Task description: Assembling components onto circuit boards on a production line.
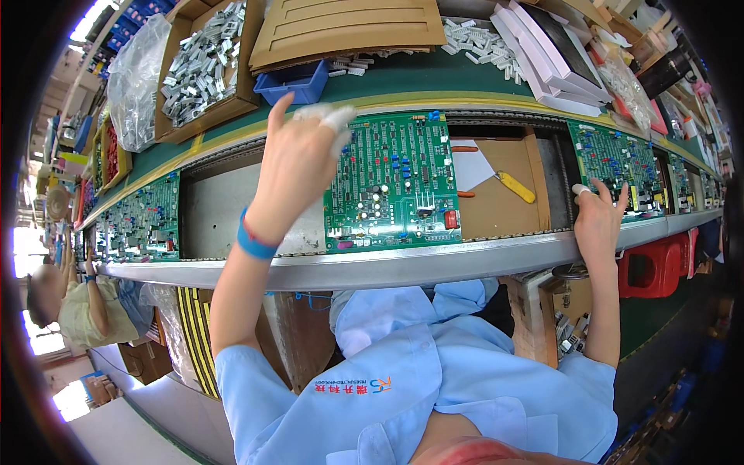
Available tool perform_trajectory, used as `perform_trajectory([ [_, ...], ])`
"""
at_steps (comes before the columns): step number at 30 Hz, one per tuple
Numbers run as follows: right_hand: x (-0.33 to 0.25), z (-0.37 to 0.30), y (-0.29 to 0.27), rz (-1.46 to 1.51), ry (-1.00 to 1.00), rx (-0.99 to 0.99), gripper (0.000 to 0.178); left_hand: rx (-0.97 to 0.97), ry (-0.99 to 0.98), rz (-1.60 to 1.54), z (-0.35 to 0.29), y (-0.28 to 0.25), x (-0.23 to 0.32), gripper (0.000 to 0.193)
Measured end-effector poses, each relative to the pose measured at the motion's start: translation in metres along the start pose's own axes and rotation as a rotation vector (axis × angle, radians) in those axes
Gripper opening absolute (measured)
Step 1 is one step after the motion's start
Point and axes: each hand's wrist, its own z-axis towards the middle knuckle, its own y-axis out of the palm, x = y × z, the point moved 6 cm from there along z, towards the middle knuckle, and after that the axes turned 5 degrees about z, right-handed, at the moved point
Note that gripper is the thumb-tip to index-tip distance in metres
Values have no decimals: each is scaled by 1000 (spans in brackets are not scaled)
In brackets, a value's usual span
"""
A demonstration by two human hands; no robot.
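A green circuit board (391, 174) lies across the conveyor rails in front of me, populated with blue, red and silver parts. My left hand (298, 159), with a blue wristband, is over its upper left corner. One finger sticks out; the fingertips in white finger cots are smeared by motion, and anything between them cannot be made out. My right hand (598, 221) is at the left edge of another green circuit board (620, 167) farther right. Its fingers are spread, one in a white cot, and nothing shows in them.
Between the boards, a cardboard tray (496, 215) holds a yellow-handled tool (515, 187) and red-handled pliers (465, 194). Beyond the rails are a blue bin (298, 84), a carton of metal parts (203, 66) and white parts (484, 46). More boards (143, 221) lie left; a co-worker (93, 306) is there.
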Motion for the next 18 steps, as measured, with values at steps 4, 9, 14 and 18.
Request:
perform_trajectory([
  [4, 25, -1, 0, -89, 105, -54, 18, 229, 177, 244, 58, 26, -8, 29],
  [9, 43, 4, 2, -64, 208, -98, 14, 143, 220, 521, 99, 66, -14, 30],
  [14, 8, 43, -12, 1041, 162, 15, 36, 233, 277, 578, 99, 65, -11, 7],
  [18, -36, 83, -1, 1917, 106, -283, 52, 234, 280, 648, 103, 69, -8, 7],
])
